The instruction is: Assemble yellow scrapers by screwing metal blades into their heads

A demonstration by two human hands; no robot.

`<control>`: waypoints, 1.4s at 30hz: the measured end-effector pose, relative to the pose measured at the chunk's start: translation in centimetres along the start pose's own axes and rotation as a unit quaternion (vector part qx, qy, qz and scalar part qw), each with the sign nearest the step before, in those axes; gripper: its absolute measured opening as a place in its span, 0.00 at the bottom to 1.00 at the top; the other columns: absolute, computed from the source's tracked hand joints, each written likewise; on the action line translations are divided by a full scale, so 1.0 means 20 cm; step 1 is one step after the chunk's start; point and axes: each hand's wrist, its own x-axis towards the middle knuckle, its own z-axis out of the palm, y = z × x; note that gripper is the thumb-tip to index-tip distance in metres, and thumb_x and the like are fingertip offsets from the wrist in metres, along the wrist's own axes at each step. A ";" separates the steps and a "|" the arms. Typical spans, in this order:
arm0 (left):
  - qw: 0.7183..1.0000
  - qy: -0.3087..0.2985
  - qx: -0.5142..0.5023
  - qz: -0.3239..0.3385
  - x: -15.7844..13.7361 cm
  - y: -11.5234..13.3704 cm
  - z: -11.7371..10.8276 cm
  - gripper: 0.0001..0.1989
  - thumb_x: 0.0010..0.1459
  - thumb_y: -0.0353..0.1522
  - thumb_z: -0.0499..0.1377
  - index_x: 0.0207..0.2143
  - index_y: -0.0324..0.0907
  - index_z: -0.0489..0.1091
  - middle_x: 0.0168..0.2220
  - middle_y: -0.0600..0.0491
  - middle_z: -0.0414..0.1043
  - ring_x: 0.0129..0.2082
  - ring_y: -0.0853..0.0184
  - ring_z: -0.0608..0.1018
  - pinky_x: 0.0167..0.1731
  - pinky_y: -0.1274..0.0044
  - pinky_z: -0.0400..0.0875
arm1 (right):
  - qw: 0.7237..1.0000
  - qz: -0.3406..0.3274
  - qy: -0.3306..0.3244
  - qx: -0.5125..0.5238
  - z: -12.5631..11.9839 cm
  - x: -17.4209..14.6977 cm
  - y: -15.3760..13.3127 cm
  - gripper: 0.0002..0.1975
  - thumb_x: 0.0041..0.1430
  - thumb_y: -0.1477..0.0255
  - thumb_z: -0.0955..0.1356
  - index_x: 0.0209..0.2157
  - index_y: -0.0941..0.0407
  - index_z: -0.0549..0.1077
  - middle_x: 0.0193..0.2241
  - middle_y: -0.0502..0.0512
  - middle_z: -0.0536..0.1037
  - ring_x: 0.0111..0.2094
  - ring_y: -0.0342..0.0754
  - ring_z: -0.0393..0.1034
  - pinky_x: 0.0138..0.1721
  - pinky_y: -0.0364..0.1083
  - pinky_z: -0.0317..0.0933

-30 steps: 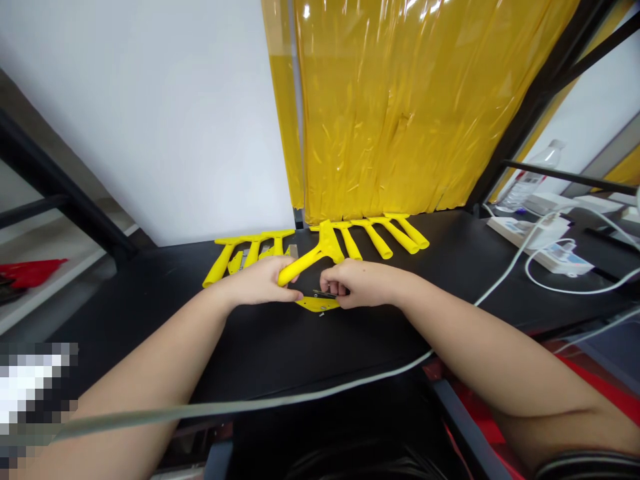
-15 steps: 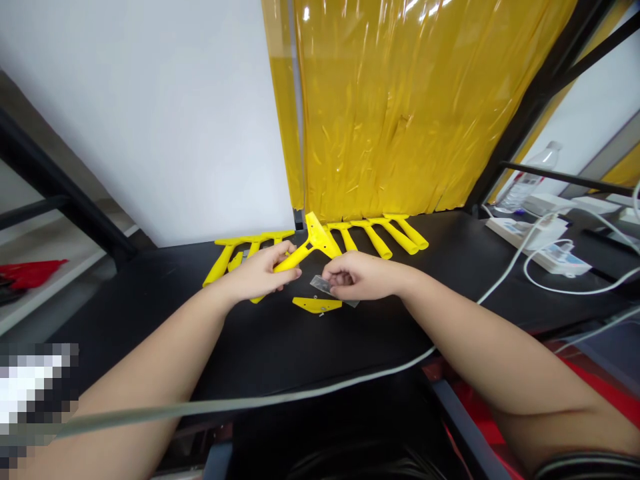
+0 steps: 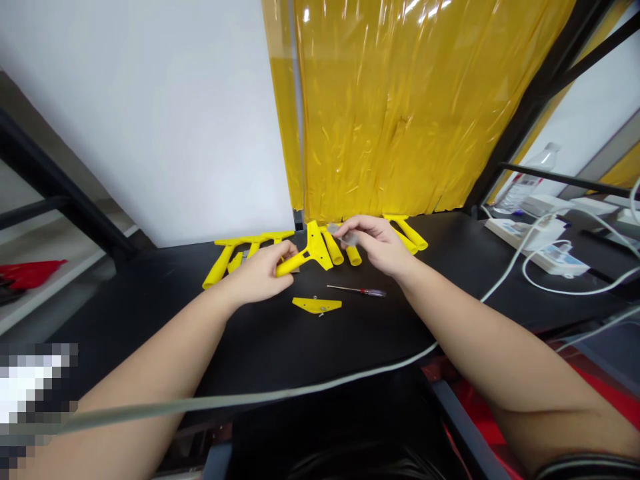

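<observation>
My left hand (image 3: pixel 260 270) is closed round the handle of a yellow scraper (image 3: pixel 316 248), whose wide, holed head points right. My right hand (image 3: pixel 375 243) is raised just right of that head, pinching a thin grey blade (image 3: pixel 345 235) that is blurred and partly covered by the fingers. On the black table below lies a loose yellow cover plate (image 3: pixel 310 306), with a small screw (image 3: pixel 321 315) and a nut (image 3: pixel 315 297) beside it. A screwdriver (image 3: pixel 357 291) with a clear purplish handle rests to the plate's right.
Yellow scraper handles lie along the back, some at left (image 3: pixel 220 267) and some at right (image 3: pixel 413 233). A power strip (image 3: pixel 550 257) with white cables and a plastic bottle (image 3: pixel 530 177) are on the right. A pale cable (image 3: pixel 300 395) crosses the front.
My right hand has lifted from the table with the blade, moving up and slightly right, uncovering the screwdriver. In my left hand, the scraper's head has dipped slightly.
</observation>
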 end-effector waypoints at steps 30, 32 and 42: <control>0.993 -0.020 0.112 0.014 -0.03 0.08 0.01 0.33 0.60 0.31 0.55 0.68 0.50 0.58 0.58 0.45 0.74 0.53 0.51 0.78 0.49 0.62 0.72 | 0.981 0.176 -0.032 0.073 0.06 0.02 0.12 0.10 0.49 0.77 0.68 0.28 0.54 0.61 0.28 0.51 0.79 0.29 0.45 0.76 0.29 0.42 0.64; 0.993 -0.020 0.115 0.013 -0.03 0.08 0.01 0.32 0.61 0.31 0.55 0.68 0.50 0.58 0.59 0.45 0.74 0.55 0.50 0.78 0.50 0.62 0.72 | 0.981 0.175 -0.038 0.073 0.05 0.01 0.11 0.10 0.48 0.78 0.69 0.28 0.54 0.61 0.29 0.53 0.81 0.31 0.46 0.77 0.28 0.42 0.64; 0.992 -0.034 0.125 0.007 -0.03 0.10 0.01 0.34 0.61 0.31 0.55 0.69 0.50 0.57 0.59 0.44 0.74 0.56 0.51 0.77 0.52 0.62 0.72 | 0.976 0.169 -0.131 0.044 0.07 0.00 0.15 0.12 0.49 0.70 0.76 0.30 0.57 0.71 0.22 0.45 0.74 0.20 0.39 0.67 0.23 0.41 0.63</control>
